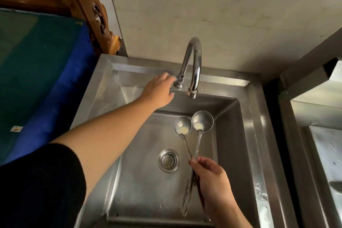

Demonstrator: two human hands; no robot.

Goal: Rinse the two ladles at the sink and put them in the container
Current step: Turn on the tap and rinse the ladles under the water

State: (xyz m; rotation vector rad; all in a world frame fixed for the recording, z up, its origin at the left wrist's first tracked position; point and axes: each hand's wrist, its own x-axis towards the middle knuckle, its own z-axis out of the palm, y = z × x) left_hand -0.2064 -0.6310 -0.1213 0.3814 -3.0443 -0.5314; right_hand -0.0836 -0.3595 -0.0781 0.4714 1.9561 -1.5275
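Note:
Two steel ladles, one on the left [182, 126] and one on the right [202, 120], hang side by side over the steel sink [248, 116], each bowl holding a pale smear. My right hand [212, 181] grips both handles together, low over the basin. The bowls sit below and slightly in front of the curved faucet [193, 66] spout. No water runs from it. My left hand [160, 90] reaches to the faucet's base, fingers closed around the valve there, which they hide.
A round drain strainer [168, 160] sits in the basin floor. A second steel unit [318, 153] stands to the right, across a dark gap. A blue and green cloth [37, 79] and carved wood [83, 5] lie to the left.

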